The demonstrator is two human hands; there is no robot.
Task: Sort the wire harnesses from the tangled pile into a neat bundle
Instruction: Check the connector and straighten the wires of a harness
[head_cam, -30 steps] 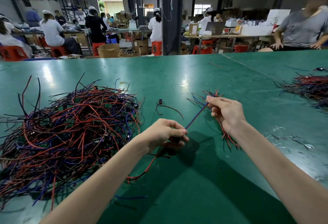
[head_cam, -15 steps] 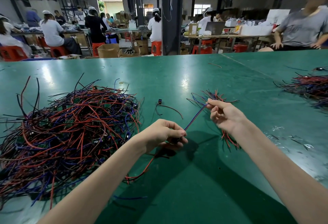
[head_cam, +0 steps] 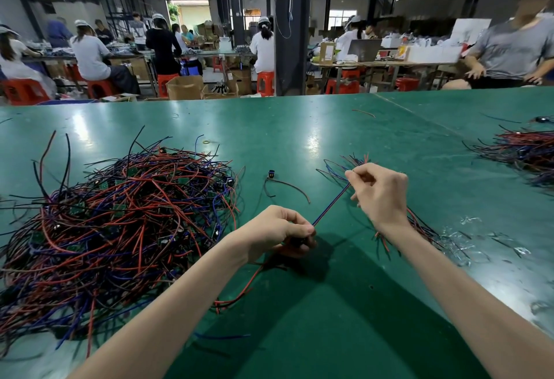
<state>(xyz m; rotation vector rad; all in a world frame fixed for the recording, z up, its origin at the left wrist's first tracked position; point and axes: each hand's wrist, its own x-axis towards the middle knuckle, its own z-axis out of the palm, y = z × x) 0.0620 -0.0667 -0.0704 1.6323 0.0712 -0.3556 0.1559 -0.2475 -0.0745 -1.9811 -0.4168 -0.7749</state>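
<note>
**One harness drawn straight, bundle waiting**

I read this as the straightening step. A single harness [head_cam: 329, 205] is free of the tangled pile [head_cam: 120, 222] and held taut in the air between both hands, above the middle of the counter [head_cam: 329, 333]. The left hand [head_cam: 275, 233] has its grip curled tight round the near end (something dark sits under the fingers, perhaps the connector; I cannot tell). The right hand [head_cam: 380, 195] pinches the far end between thumb and forefinger.

The harness's long axis runs on a diagonal. Its near end aims at the near-left corner, and its far end points toward the far-right corner, slightly raised. The bundle [head_cam: 419, 230] lies just beneath the right wrist on much the same slant.

As I judge it, the next move calls for lowering the harness onto that bundle with the ends matched, then reaching back to the pile by the left edge.
</note>
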